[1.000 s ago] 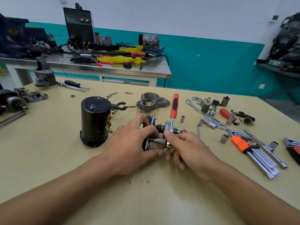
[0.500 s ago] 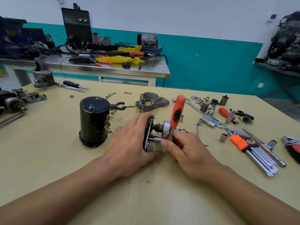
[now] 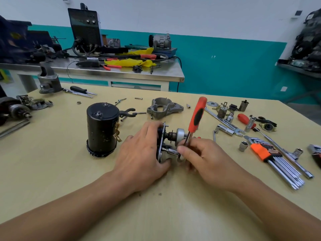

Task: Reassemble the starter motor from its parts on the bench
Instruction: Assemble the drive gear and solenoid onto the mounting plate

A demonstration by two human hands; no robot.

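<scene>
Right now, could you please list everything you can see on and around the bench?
bench: one, tan, foreground.
motor housing: one, black, upright left of the hands.
end plate assembly: one, dark metal, on edge between the hands.
ratchet: one, orange-black handle, rising above the right hand.
cast nose housing: one, grey, behind the hands.
fork lever: one, black, right of the motor housing.
hex key set: one, silver in orange holder, right side.
loose sockets: several, silver, right side.
red-handled screwdriver: one, right rear.
steel table: one, grey, behind the bench.
yellow cloth: one, on the steel table.
left hand: grips the end plate assembly.
right hand: pinches the ratchet's lower shank.
</scene>
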